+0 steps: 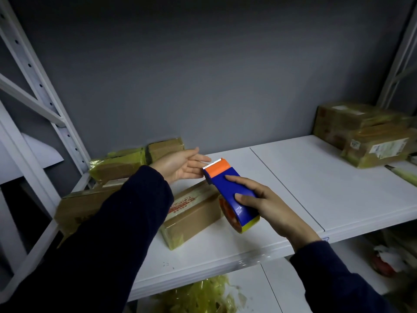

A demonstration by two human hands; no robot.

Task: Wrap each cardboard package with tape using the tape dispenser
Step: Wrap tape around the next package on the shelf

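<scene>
Dispenser (pixel 232 190), gripped by right hand (pixel 268 206), points its blade (pixel 212 164) toward spread left hand (pixel 182 166), fingertips (pixel 205 158) just beside it; box (pixel 191 213) lies under both hands, near front edge of shelf (pixel 338 188).

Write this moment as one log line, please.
right hand: grips tape dispenser | left hand: open, by the toothed blade | cardboard package: on shelf, under dispenser

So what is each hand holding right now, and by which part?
The right hand grips the tape dispenser by its blue body. The left hand is open and holds nothing.
</scene>
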